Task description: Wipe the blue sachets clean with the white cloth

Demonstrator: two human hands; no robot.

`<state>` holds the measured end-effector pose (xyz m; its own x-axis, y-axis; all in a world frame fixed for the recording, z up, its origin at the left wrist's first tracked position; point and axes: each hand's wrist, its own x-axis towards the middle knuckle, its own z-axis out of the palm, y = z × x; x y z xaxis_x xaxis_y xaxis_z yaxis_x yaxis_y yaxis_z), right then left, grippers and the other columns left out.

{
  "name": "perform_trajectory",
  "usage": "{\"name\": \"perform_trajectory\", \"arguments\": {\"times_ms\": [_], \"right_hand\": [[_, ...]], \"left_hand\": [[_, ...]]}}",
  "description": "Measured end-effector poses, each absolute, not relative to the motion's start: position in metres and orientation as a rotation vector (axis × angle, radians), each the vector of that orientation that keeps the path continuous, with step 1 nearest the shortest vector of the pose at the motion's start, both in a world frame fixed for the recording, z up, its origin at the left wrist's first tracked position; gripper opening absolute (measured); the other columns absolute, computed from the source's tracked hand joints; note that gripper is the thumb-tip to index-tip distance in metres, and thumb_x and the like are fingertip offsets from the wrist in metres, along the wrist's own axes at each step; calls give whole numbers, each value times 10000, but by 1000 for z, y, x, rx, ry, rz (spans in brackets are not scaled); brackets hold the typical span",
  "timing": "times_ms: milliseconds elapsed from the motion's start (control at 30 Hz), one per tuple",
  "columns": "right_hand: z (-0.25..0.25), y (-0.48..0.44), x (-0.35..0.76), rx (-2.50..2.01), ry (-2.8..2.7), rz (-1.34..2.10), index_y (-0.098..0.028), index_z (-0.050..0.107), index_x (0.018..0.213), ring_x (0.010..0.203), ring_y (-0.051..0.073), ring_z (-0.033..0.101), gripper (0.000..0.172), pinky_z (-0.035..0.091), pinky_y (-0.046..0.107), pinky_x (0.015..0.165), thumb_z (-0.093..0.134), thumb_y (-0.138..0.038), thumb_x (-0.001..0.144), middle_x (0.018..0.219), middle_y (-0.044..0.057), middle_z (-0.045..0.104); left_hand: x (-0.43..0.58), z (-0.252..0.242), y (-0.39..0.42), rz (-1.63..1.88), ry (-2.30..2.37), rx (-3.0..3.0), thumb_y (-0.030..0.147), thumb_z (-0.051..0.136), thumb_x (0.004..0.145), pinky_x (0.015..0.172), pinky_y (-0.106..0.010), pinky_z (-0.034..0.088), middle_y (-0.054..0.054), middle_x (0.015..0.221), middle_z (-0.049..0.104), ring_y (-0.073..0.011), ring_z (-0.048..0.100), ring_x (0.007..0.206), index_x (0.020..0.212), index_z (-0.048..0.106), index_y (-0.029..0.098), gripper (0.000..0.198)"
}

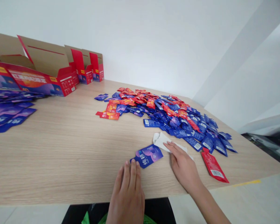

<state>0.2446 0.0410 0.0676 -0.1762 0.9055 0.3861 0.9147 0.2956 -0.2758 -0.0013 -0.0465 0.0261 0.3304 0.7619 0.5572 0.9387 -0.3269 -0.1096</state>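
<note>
My left hand (128, 194) lies palm down at the table's near edge, fingers apart, its fingertips beside a blue sachet (147, 156) printed with a purple pattern and Chinese characters. My right hand (183, 165) is over a crumpled white tissue (164, 141), holding it against the tabletop. A large heap of blue and red sachets (168, 115) spreads just beyond the tissue. Off to the right of my right hand lies a single red sachet (214, 166), apart from the heap.
Open red cardboard display boxes (44, 70) stand along the table's far left. Rows of overlapping blue-purple sachets (9, 109) lie at the left. The light wood table (60, 146) meets a white wall behind it.
</note>
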Motion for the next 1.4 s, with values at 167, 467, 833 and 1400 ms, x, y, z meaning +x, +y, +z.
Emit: {"name": "perform_trajectory", "arguments": {"times_ms": [167,467,833,1400], "right_hand": [[78,28,235,-1585,-1965,70,-263,668,1409,1346,255,650,448,550,493,1130,394,-211,1059,1443,59,693],[80,-6,155,-1064,-2377,75,-213,636,1451,1433,224,569,606,508,456,1189,404,16,941,1482,55,665],[67,36,239,-1568,-2135,-50,-222,694,1394,1381,266,621,485,500,515,1182,420,-123,1006,1463,90,676],[77,0,164,-1101,-2415,38,-201,638,1446,1455,222,544,603,468,474,1221,384,24,948,1500,58,651]], "left_hand": [[-2,26,-46,-580,-1490,-2163,379,437,980,1191,-421,368,-151,1491,635,-298,516,1417,1430,589,36,586],[-1,36,-52,-535,-1533,-2235,274,473,951,1127,-449,449,-105,1277,741,-274,613,1257,1305,686,123,440],[-1,25,-48,-565,-1507,-2197,354,448,974,1211,-442,354,-152,1530,601,-312,487,1451,1468,548,38,595],[1,41,-52,-526,-1538,-2236,221,467,927,1121,-460,464,-104,1245,752,-289,630,1246,1270,701,115,429]]}}
